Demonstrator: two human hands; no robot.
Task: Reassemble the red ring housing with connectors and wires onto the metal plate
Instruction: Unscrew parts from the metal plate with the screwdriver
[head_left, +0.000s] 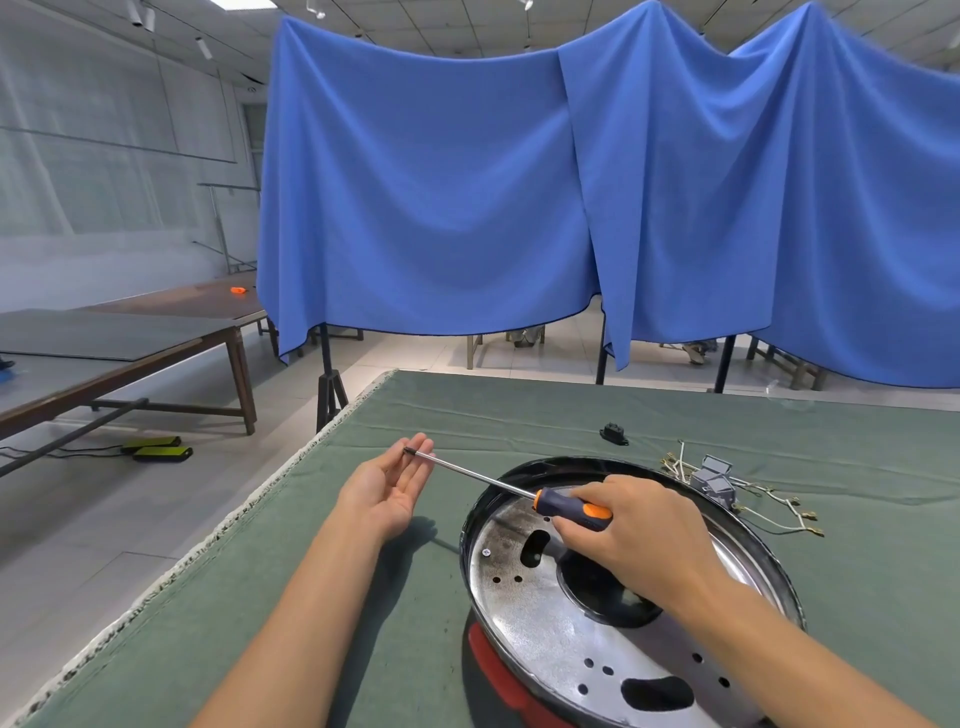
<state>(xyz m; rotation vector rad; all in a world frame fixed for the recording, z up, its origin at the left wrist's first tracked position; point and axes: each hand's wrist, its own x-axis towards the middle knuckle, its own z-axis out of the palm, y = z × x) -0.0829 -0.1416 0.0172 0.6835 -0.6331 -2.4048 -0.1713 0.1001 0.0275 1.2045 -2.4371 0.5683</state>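
The person stands at a table covered with green cloth; the right hand grips the dark and orange handle of a screwdriver, with the fingers curled round it; the shaft points to the left and its tip lies on the fingertips of the left hand; this hand is held palm up with the fingers nearly straight and close together, holding nothing. Under the right hand lies the round metal plate, shiny, with several holes and a black rim; the red ring housing shows only as a red edge under the near left side of the plate. The grey connectors with their wires lie on the cloth just behind the plate, to the right; a small black part lies further back; blue curtains hang behind the table.
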